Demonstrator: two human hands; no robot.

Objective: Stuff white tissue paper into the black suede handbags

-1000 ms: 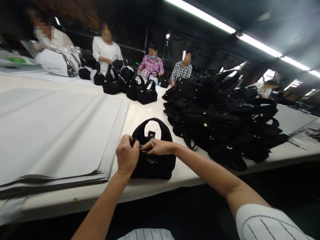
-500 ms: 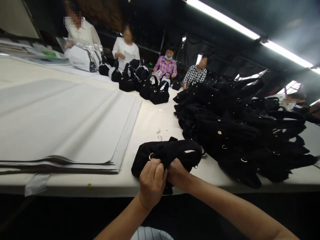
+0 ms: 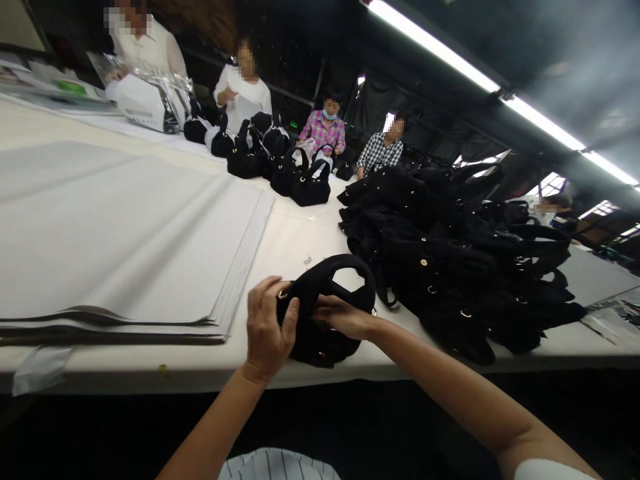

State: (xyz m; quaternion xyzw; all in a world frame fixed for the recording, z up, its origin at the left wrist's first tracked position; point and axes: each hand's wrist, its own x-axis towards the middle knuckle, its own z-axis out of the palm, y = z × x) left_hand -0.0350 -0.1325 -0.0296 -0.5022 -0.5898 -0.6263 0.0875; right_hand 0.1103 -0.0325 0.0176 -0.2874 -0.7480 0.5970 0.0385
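Note:
A small black handbag with gold rings stands near the table's front edge, its handle arched above it. My left hand grips the bag's left end, thumb on the near side and fingers around the outer side. Through the opening under the handle, my right hand reaches into the bag. Its fingers look stretched out, pointing left, and their tips are hidden inside.
A large heap of black bags lies close on the right. Stacked grey-white sheets cover the table's left. Farther back stand several black bags with white stuffing. Several people are across the table.
The bag has gone from lying flattened to standing with its handle raised. My left hand has shifted left to the bag's end, and my right hand has moved into the opening.

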